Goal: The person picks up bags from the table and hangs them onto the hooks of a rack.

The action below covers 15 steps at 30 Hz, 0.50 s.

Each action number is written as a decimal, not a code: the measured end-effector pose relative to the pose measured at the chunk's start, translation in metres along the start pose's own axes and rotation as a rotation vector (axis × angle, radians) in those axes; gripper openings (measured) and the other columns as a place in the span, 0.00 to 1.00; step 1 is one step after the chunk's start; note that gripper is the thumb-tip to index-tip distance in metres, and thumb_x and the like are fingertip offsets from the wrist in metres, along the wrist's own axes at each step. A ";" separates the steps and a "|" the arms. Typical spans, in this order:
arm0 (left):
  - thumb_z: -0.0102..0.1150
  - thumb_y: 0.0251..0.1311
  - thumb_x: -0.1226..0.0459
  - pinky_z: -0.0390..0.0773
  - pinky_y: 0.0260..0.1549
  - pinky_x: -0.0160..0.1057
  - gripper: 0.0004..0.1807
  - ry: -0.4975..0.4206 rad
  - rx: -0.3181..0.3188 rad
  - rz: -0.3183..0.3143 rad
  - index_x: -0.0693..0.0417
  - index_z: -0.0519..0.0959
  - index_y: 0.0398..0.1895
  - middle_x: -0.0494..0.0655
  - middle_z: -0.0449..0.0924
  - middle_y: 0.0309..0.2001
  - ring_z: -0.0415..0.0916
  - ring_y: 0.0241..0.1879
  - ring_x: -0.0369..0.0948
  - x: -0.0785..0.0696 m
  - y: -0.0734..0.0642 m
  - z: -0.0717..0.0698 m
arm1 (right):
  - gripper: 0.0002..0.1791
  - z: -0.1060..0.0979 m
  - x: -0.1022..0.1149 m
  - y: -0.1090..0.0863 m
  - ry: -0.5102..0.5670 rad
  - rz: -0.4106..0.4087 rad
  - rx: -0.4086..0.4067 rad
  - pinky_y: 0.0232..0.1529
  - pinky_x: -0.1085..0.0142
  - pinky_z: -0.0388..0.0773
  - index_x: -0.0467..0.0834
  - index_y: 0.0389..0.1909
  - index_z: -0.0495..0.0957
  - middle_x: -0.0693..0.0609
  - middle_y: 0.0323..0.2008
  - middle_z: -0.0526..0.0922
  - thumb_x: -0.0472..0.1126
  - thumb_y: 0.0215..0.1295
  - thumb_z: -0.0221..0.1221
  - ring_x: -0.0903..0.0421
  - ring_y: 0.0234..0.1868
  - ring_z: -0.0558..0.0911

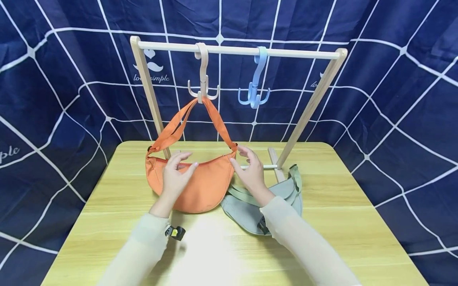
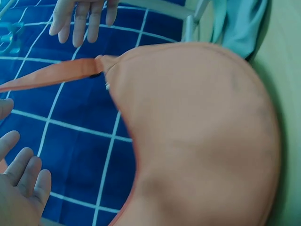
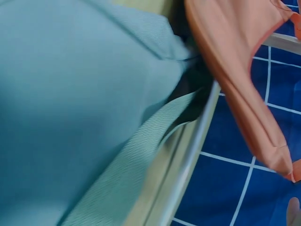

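An orange shoulder bag (image 1: pixel 204 186) hangs by its strap (image 1: pixel 219 123) from a beige four-pronged hook (image 1: pixel 203 75). In front of the bag's left half is my left hand (image 1: pixel 173 176), fingers loosely bent and nothing between them. My right hand (image 1: pixel 253 171) is beside the bag's upper right corner, where the strap joins; its fingers look relaxed. In the left wrist view, the right hand (image 2: pixel 87 19) appears apart from the bag (image 2: pixel 202 117). Under my right forearm lies a grey-green bag (image 1: pixel 243 212) with a green webbing strap (image 3: pixel 136 160).
The beige hook and a blue hook (image 1: pixel 255 79) hang on the rod (image 1: pixel 229 49) of a wooden rack. The rack's right post (image 1: pixel 311 107) slants down to a foot (image 1: pixel 275 163) on the wooden table (image 1: pixel 343 222). Behind hangs a blue checked cloth (image 1: pixel 358 79).
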<state>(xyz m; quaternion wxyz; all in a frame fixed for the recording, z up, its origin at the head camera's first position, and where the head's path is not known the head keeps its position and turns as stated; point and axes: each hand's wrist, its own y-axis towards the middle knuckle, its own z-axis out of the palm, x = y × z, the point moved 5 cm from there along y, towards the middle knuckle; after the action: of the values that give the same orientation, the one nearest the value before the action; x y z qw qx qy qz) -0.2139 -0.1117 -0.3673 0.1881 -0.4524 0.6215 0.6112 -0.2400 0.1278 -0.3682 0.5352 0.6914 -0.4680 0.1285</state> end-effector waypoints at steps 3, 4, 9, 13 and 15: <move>0.71 0.49 0.69 0.78 0.41 0.51 0.18 0.008 0.038 -0.013 0.64 0.81 0.46 0.57 0.79 0.48 0.71 0.55 0.52 0.004 -0.006 0.010 | 0.24 -0.003 -0.007 -0.006 0.000 0.009 0.023 0.46 0.51 0.72 0.41 0.56 0.75 0.45 0.48 0.81 0.42 0.58 0.66 0.51 0.48 0.79; 0.71 0.49 0.69 0.78 0.41 0.52 0.19 0.002 0.050 -0.019 0.63 0.81 0.46 0.57 0.79 0.48 0.73 0.53 0.53 0.004 -0.008 0.014 | 0.24 -0.003 -0.009 -0.008 0.003 0.012 0.028 0.46 0.51 0.72 0.42 0.56 0.75 0.45 0.48 0.81 0.42 0.58 0.66 0.51 0.48 0.79; 0.71 0.50 0.67 0.77 0.40 0.51 0.19 0.013 0.094 -0.033 0.62 0.81 0.46 0.55 0.79 0.48 0.76 0.45 0.53 0.005 -0.016 0.029 | 0.24 -0.008 -0.020 -0.017 0.006 0.040 0.064 0.47 0.49 0.73 0.43 0.56 0.75 0.47 0.50 0.81 0.42 0.58 0.67 0.52 0.48 0.80; 0.71 0.50 0.66 0.77 0.39 0.50 0.19 0.009 0.122 -0.017 0.61 0.82 0.46 0.52 0.79 0.47 0.76 0.45 0.51 0.006 -0.021 0.041 | 0.25 -0.014 -0.028 -0.024 0.003 0.077 0.104 0.50 0.51 0.72 0.42 0.57 0.74 0.47 0.52 0.80 0.43 0.59 0.66 0.52 0.49 0.79; 0.71 0.50 0.66 0.77 0.38 0.50 0.19 0.000 0.134 -0.013 0.61 0.81 0.46 0.52 0.79 0.47 0.76 0.44 0.51 0.006 -0.024 0.047 | 0.26 -0.018 -0.032 -0.027 0.000 0.095 0.123 0.51 0.51 0.71 0.43 0.58 0.73 0.48 0.53 0.79 0.43 0.60 0.65 0.52 0.50 0.79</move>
<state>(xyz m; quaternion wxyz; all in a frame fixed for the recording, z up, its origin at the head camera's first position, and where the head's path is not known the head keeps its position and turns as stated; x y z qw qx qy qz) -0.2128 -0.0665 -0.3946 0.2220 -0.4427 0.6582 0.5670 -0.2295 0.1594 -0.3995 0.4849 0.6999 -0.4917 0.1823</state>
